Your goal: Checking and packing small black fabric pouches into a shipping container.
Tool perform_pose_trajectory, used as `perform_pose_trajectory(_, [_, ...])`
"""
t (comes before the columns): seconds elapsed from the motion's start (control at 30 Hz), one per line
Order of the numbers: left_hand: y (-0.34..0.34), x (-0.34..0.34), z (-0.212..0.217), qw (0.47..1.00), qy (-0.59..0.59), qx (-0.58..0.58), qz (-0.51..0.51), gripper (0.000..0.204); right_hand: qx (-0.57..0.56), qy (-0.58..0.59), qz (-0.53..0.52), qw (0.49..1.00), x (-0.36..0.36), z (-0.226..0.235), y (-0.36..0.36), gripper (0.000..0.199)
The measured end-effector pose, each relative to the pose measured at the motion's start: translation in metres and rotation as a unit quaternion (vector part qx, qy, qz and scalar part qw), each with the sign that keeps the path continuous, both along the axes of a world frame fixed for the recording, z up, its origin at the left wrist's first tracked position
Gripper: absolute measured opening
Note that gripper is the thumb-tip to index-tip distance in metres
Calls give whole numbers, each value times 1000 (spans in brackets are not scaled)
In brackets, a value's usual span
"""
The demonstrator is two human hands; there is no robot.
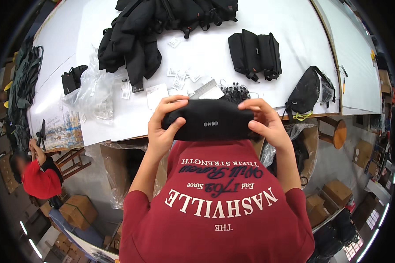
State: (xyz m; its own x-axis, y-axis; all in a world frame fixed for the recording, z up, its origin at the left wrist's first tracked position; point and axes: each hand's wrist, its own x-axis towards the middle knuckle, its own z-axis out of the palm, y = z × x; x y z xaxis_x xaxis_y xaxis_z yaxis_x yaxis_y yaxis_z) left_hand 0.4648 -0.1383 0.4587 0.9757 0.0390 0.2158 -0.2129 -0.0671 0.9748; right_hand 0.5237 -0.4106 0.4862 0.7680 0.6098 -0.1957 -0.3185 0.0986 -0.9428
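Note:
A black fabric pouch (208,119) with small pale lettering is held level in front of my chest, at the near edge of the white table (193,48). My left hand (164,123) grips its left end, fingers over the top and thumb on the face towards me. On the opposite end my right hand (268,123) pinches in the same way. Just beyond the pouch lie white paper tags (179,81), a grey ruler-like strip (205,90) and a tangle of black cords (235,92). The pouch's underside and far face are hidden.
Black bags (140,39) are heaped at the far side. Two black pouches (254,55) lie right of them, near a small black backpack (306,91). Clear plastic (94,98) lies left. A wooden stool (339,133) stands right; a person in red (41,179) is far left.

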Motion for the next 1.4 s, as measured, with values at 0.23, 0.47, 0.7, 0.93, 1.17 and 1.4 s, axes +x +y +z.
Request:
perform_pose_trajectory(0.23, [5, -22, -1, 996, -52, 41, -63, 23, -114, -88, 30, 989, -14, 18, -7, 17])
perform_pose_trajectory(0.47, [20, -34, 45, 976, 57, 92, -188, 20, -219, -322, 132, 912, -19, 62, -11, 30])
perform_pose_trajectory(0.7, [13, -36, 97, 945, 247, 63, -204, 25, -264, -128, 106, 950, -28, 96, 3, 24])
perform_pose_trajectory(0.93, [9, -35, 97, 921, 324, 99, -191, 23, -313, -117, 187, 924, -22, 91, -5, 20])
perform_pose_trajectory(1.17, [21, 0, 42, 884, 410, -65, -215, 15, -264, 80, 171, 946, 0, 35, 4, 18])
perform_pose_trajectory(1.4, [21, -10, 15, 921, 332, -109, -173, 20, -148, -156, 58, 975, -11, 20, 3, 30])
